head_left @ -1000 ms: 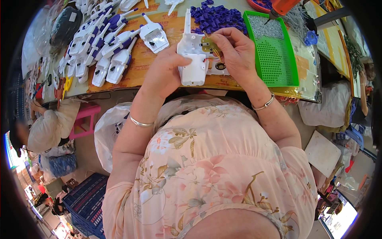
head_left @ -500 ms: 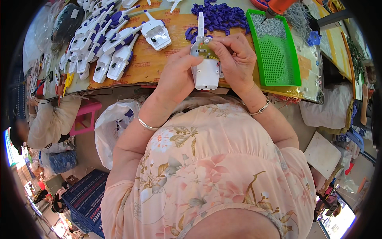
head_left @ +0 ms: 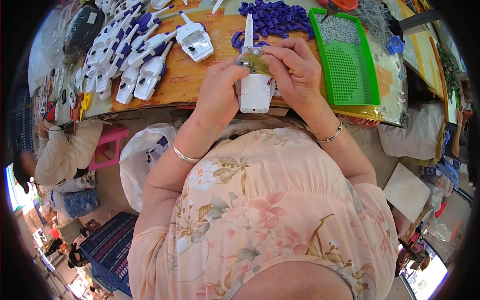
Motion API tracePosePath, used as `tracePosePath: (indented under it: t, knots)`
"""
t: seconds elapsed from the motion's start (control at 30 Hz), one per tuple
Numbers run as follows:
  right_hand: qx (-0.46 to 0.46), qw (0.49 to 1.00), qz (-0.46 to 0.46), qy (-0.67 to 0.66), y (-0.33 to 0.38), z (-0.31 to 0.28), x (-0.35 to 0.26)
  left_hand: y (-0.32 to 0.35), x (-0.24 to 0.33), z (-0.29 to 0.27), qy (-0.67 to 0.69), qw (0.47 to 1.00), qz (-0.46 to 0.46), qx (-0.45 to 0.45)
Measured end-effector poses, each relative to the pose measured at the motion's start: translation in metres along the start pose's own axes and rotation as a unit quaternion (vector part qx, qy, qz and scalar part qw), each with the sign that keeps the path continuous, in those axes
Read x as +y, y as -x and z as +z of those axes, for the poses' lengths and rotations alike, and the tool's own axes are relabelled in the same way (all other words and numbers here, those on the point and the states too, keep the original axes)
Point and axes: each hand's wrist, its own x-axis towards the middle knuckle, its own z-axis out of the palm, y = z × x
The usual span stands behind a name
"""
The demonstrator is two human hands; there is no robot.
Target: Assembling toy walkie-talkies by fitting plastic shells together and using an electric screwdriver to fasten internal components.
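Note:
A white plastic housing (head_left: 256,96) with a long narrow stem pointing away from me lies in front of my body at the table's near edge. An exposed circuit board (head_left: 257,66) with thin wires sits in its middle. My left hand (head_left: 221,86) grips the housing's left side, thumb by the board. On the opposite side my right hand (head_left: 298,72) pinches thumb and forefinger together at the board's upper right; whatever lies between those fingertips is hidden.
Purple plastic parts (head_left: 275,19) are heaped behind the housing. A green tray (head_left: 376,95) with small metal pieces stands to the right, a red bowl (head_left: 344,4) behind it. White-and-purple housings (head_left: 148,80) are piled left. Another person's sleeve (head_left: 67,150) shows far left.
The housing has shifted slightly left, along with both hands. The orange tool that hung over the green tray's far end has left the view, uncovering the red bowl.

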Motion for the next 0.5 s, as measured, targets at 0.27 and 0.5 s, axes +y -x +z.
tracePosePath:
  t: [0.27,0.5]
  knots:
    - [-0.006,0.997,0.06,-0.044,0.006,0.003,0.003,0.0,0.0,0.003,-0.039,0.999,0.012,0.014]
    - [0.022,0.998,-0.06,0.021,0.003,0.003,-0.002,0.002,-0.003,0.008,-0.072,0.996,0.031,0.046]
